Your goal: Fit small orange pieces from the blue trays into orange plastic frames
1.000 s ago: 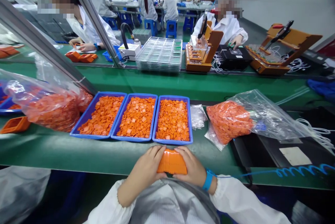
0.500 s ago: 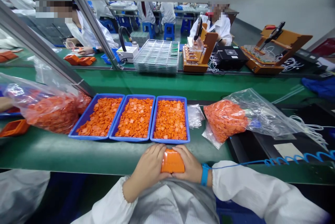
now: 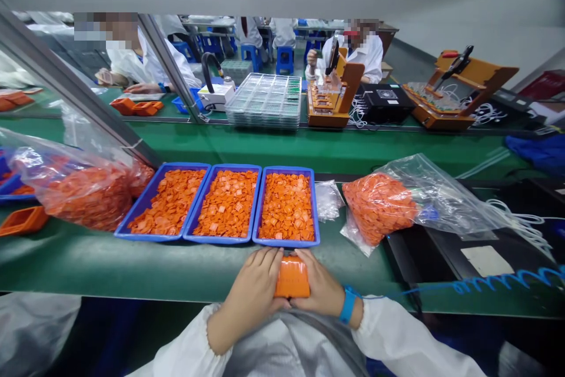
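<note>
Between my two hands is an orange plastic case (image 3: 293, 278), held close to my body at the table's front edge. My left hand (image 3: 255, 284) grips its left side, fingers along the top and thumb low. My right hand (image 3: 321, 286) closes on the right side, with a blue strap on that wrist. Just beyond my hands stand three blue trays side by side: the right tray (image 3: 316, 212), the middle tray (image 3: 255, 203) and the left tray (image 3: 194, 212). Small flat orange pieces fill them all.
Clear bags of orange pieces lie left (image 3: 90, 194) and right (image 3: 379, 203) of the trays. An orange frame (image 3: 22, 221) sits far left. A coiled blue cord (image 3: 498, 284) runs at right. Across the green line are stacked clear trays (image 3: 265, 100), orange fixtures (image 3: 329, 94) and co-workers.
The view has tilted slightly upward, so the bench sits lower. Both hands still hold the orange case. Across the line, a co-worker has raised a hand beside the orange fixture.
</note>
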Action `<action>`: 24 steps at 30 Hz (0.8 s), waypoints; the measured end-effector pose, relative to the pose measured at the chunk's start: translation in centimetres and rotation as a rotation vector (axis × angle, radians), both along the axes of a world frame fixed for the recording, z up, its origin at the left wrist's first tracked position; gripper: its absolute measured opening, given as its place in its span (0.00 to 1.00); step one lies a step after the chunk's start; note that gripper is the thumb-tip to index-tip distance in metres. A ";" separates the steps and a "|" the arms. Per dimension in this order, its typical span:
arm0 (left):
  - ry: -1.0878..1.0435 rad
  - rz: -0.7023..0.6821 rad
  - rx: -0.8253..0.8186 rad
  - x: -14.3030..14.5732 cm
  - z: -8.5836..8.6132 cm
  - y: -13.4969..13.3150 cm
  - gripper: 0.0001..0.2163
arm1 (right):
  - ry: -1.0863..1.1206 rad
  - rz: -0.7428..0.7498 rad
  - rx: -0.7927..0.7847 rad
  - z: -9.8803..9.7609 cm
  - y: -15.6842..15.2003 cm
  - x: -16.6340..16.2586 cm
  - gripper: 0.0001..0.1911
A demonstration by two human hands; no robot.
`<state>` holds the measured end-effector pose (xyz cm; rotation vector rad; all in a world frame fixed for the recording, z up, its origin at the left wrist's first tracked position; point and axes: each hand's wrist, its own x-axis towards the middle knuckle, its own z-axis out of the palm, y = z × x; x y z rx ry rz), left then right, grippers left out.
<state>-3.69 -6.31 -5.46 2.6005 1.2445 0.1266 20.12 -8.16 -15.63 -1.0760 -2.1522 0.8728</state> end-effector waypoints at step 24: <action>0.061 -0.071 -0.066 0.5 1.1 0.8 0.45 | -0.127 -0.084 -0.124 3.8 0.8 0.5 0.51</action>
